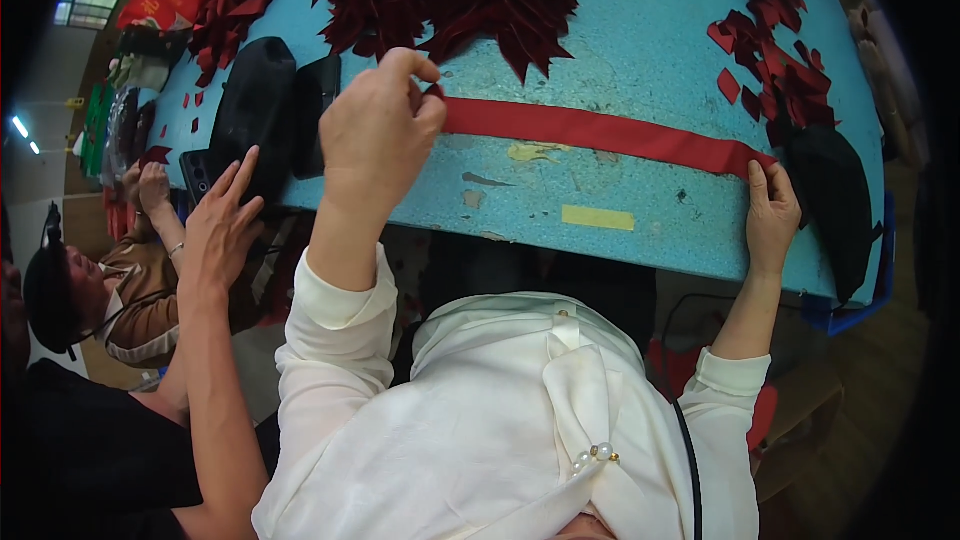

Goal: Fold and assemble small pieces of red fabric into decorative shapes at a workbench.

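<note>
A red ribbon strip (600, 132) stretches across the blue tabletop (660, 60). My left hand (385, 125) is closed, its thumb and bent fingers pinching the strip's left end, raised a little over the table. At the strip's right end, near the table's front edge, the thumb and fingers of my right hand (772, 210) pinch it. Between my hands the strip looks flat and drawn out. Beyond it lies a large heap of dark red cut ribbon pieces (480, 0).
Left of my left hand lie a black bag (255, 100) and a flat black object (318, 125). A co-worker's hand (220, 230) reaches in beside a phone (196, 172). More cut pieces (775, 50) lie at far right, above another black bag (832, 205). Yellow tape (598, 217) marks the near tabletop.
</note>
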Tool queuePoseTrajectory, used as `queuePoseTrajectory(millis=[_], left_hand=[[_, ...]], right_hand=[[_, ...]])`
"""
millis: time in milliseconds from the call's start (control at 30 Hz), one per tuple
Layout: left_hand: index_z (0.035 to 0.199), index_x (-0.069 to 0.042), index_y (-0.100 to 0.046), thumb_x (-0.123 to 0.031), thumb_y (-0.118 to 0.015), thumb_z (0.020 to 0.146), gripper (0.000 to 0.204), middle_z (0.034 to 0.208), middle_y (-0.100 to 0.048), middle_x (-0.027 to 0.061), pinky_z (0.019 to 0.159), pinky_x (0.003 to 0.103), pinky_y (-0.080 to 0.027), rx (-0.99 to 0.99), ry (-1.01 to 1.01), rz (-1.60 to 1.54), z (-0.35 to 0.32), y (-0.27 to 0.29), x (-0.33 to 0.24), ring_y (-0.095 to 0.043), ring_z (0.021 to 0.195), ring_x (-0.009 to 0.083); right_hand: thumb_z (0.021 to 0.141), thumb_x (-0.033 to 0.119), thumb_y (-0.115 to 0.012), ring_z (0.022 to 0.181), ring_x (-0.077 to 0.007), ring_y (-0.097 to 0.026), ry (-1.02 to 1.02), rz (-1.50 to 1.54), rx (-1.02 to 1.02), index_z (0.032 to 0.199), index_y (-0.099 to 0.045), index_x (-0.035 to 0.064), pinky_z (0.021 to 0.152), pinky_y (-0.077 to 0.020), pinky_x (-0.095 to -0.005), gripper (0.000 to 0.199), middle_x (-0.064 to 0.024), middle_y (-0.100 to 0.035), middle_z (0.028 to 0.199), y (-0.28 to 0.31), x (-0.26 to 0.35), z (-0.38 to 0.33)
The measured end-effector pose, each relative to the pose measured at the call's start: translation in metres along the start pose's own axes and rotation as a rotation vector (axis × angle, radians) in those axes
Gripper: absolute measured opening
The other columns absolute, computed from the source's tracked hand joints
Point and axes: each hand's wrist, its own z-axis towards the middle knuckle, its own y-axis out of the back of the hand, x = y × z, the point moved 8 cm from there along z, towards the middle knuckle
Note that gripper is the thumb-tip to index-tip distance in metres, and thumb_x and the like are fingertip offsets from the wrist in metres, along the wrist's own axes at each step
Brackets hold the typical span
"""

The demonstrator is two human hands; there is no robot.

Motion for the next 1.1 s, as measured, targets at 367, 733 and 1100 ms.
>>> queuePoseTrajectory(millis=[367, 733, 1100], left_hand=[[0.104, -0.011, -0.062, -0.017, -0.064, 0.082, 0.023, 0.078, -0.068, 0.0082, 0.066, 0.04, -0.051, 0.327, -0.088, -0.074, -0.002, -0.086, -0.045, -0.066, 0.074, 0.0281], [0.115, -0.005, -0.065, -0.013, -0.072, 0.082, 0.035, 0.083, -0.062, 0.0028, 0.062, 0.026, -0.046, 0.38, 0.07, -0.962, -0.015, -0.087, -0.008, -0.058, 0.068, 0.012], [0.113, -0.02, -0.07, -0.036, -0.059, 0.091, 0.029, 0.124, -0.063, 0.0012, 0.105, 0.039, -0.031, 0.052, -0.594, -0.119, -0.033, -0.048, -0.006, -0.046, 0.125, 0.0262]], right_hand=[[0.095, 0.021, -0.063, 0.074, -0.0034, -0.048, -0.024, 0.085, -0.014, 0.092, -0.066, 0.004, 0.069, -0.0395, -0.0189, 0.017, 0.0049, -0.059, 0.079, 0.002, -0.006, 0.0], [0.095, 0.021, -0.063, 0.072, -0.0027, -0.046, -0.048, 0.076, -0.028, 0.092, -0.065, 0.0042, 0.066, -0.0377, -0.0178, 0.018, 0.0057, -0.057, 0.078, 0.002, -0.004, -0.001], [0.095, 0.025, -0.063, 0.067, -0.0021, -0.041, -0.034, -0.025, -0.115, 0.096, -0.067, 0.0064, 0.06, -0.0338, -0.0181, 0.019, 0.0073, -0.054, 0.076, 0.006, -0.006, -0.001]])
